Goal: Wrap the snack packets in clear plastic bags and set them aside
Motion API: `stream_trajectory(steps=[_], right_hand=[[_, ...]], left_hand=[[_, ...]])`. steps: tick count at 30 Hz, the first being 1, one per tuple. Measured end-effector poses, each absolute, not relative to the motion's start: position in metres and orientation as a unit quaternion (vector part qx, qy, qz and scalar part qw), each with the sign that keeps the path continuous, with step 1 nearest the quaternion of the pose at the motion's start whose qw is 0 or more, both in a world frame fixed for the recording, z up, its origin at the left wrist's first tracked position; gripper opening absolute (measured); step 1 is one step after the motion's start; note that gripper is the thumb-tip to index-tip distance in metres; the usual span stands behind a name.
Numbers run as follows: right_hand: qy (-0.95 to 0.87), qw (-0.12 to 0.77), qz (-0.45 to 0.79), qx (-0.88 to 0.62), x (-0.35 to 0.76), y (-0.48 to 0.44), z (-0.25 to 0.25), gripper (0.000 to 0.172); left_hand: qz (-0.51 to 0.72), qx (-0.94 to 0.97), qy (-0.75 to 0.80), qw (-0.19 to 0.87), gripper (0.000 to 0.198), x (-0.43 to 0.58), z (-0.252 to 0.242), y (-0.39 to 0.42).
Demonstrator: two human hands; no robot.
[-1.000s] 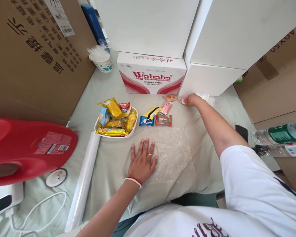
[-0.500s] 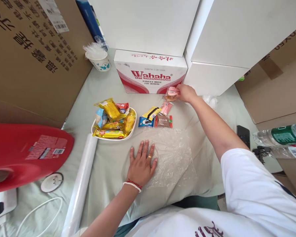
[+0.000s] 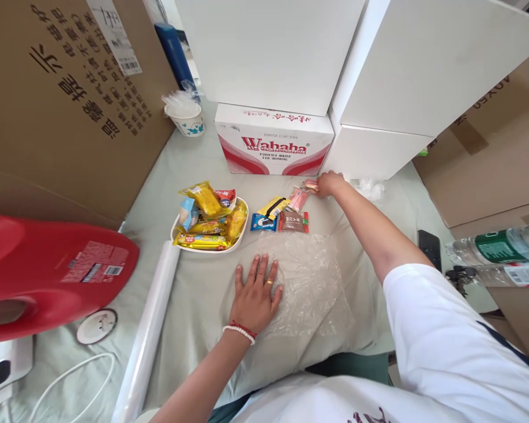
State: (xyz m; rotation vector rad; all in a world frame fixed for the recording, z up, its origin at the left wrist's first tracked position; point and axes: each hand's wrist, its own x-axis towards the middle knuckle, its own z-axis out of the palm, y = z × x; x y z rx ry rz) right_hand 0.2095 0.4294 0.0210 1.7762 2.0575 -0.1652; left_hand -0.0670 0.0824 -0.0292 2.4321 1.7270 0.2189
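My left hand lies flat with fingers spread on the left edge of a clear plastic sheet spread over the pale green cloth. My right hand reaches far forward and is closed on a small pink snack packet, just in front of the Wahaha box. Beside it lie a pink packet, a yellow packet, a blue packet and a brown packet. A white dish to the left holds several yellow snack packets.
A roll of clear film lies along the left. A red jug, a white lid and a cable sit at far left. A paper cup, white boxes, cardboard cartons, water bottles and a black phone surround the cloth.
My right hand picked up a small pink packet at the far right and carried it left, and now holds it low next to the other loose packets. My left hand stayed flat.
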Motion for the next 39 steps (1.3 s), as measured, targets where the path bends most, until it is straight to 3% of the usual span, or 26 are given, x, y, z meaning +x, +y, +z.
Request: stream_trajectory(steps=[5,10,12,17,20,23,28,30,33,37,39], right_hand=[[0.734,0.119,-0.034,0.668,0.220,0.398,0.039,0.050],[0.745,-0.048,0.043,0.664,0.231,0.341,0.082,0.045],[0.746,-0.129,0.021,0.653,0.230,0.308,0.099,0.043],[0.625,-0.348,-0.292,0.635,0.224,0.236,0.109,0.039],[0.495,-0.410,-0.457,0.615,0.225,0.208,0.093,0.036],[0.544,-0.353,-0.470,0.598,0.219,0.177,0.072,0.035],[0.779,-0.062,-0.307,0.543,0.178,0.115,0.047,0.025],[0.812,0.018,-0.226,0.537,0.164,0.099,0.040,0.030],[0.816,0.058,-0.165,0.551,0.158,0.088,0.035,0.042],[0.826,0.042,-0.194,0.528,0.164,0.088,0.035,0.071],[0.832,0.032,-0.201,0.517,0.163,0.088,0.036,0.075]], left_hand=[[0.083,0.809,0.576,0.080,0.060,-0.068,-0.030,0.083],[0.077,0.802,0.586,0.086,0.060,-0.061,-0.030,0.080],[0.077,0.791,0.600,0.090,0.060,-0.055,-0.031,0.077],[0.084,0.768,0.626,0.104,0.061,-0.045,-0.032,0.062],[0.090,0.762,0.629,0.125,0.066,-0.050,-0.030,0.057],[0.093,0.765,0.622,0.141,0.071,-0.057,-0.028,0.055],[0.076,0.784,0.603,0.125,0.067,-0.058,-0.026,0.053],[0.077,0.778,0.610,0.128,0.066,-0.058,-0.026,0.053],[0.081,0.773,0.615,0.129,0.065,-0.067,-0.026,0.054],[0.072,0.791,0.599,0.100,0.062,-0.083,-0.030,0.051],[0.072,0.793,0.598,0.093,0.063,-0.087,-0.033,0.048]])
